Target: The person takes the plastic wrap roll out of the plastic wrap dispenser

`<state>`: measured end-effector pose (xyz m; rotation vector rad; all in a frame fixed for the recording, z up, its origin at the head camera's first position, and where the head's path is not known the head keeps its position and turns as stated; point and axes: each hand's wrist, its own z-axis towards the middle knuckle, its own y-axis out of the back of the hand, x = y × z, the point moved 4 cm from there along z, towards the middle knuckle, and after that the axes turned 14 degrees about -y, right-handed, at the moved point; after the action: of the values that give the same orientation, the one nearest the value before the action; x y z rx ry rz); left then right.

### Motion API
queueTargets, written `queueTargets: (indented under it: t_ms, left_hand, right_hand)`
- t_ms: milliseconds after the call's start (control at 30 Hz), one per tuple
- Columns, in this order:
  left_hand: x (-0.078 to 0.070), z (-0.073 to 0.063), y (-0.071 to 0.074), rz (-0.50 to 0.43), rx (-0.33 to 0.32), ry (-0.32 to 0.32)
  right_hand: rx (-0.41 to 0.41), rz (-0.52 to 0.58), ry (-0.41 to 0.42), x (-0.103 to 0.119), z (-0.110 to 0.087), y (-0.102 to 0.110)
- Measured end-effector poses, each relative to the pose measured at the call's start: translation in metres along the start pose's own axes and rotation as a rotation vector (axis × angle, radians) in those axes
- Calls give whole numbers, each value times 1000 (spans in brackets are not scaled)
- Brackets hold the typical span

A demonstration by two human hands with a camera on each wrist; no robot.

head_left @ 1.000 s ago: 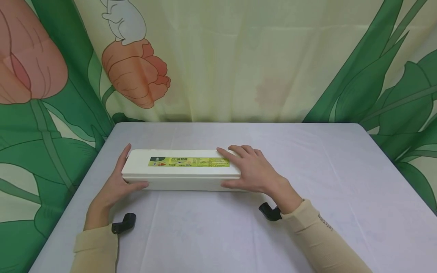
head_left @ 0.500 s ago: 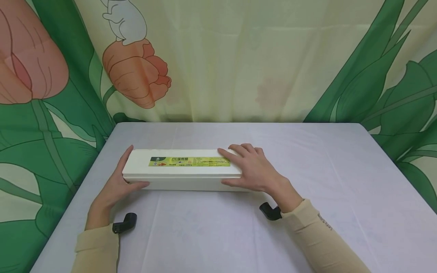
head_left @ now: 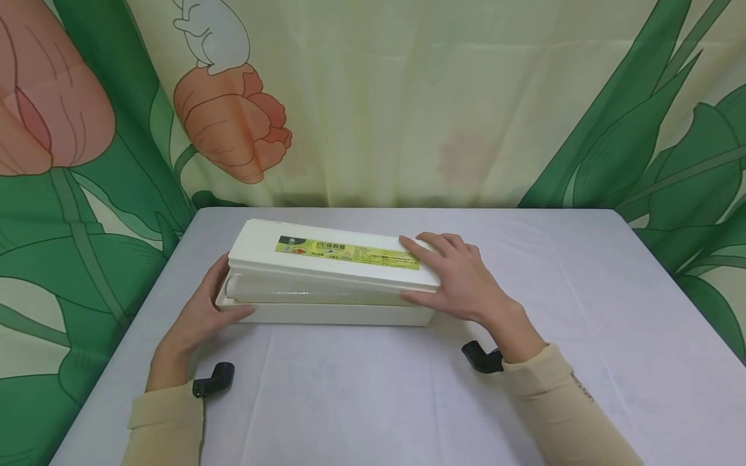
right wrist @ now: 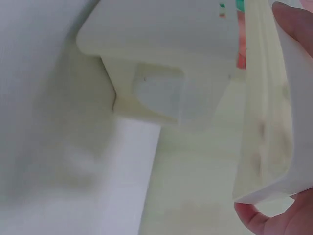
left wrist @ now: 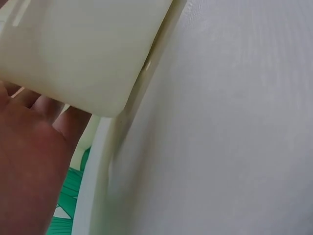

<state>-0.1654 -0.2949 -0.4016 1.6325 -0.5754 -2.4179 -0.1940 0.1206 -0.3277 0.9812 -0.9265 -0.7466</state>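
A long white cling film box stands on the table with its lid [head_left: 262,249] lifted and tilted, the left end higher than the right. The lid carries a yellow-green label [head_left: 350,254]. My right hand [head_left: 466,278] grips the lid's right end between thumb and fingers; the right wrist view shows the lid [right wrist: 266,132] apart from the box base [right wrist: 161,34]. Below the lid, a shiny roll of cling film [head_left: 280,290] lies in the base [head_left: 338,315]. My left hand [head_left: 195,317] holds the base's left end, thumb along the front, fingers mostly hidden behind the end.
A white cloth covers the table [head_left: 361,395]. Behind it hangs a curtain [head_left: 379,103] printed with tulips, leaves and a rabbit. A black wrist camera [head_left: 214,380] sits at the left cuff, another black camera [head_left: 482,357] at the right.
The lid was closed on the box; my right hand has raised it and shifted it back and right, exposing the roll. My left hand has stayed at the base's left end.
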Motion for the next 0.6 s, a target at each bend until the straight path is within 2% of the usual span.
queueTargets:
  t_ms: [267, 400, 600]
  left_hand:
    - [-6, 0, -1, 40, 8, 44]
    - [-9, 1, -1, 100, -2, 55]
    - [-13, 6, -5, 167, -11, 24]
  right_hand:
    - [-95, 14, -28, -19, -10, 19]
    - [-127, 9, -50, -29, -18, 25]
    - [-154, -14, -98, -45, -33, 31]
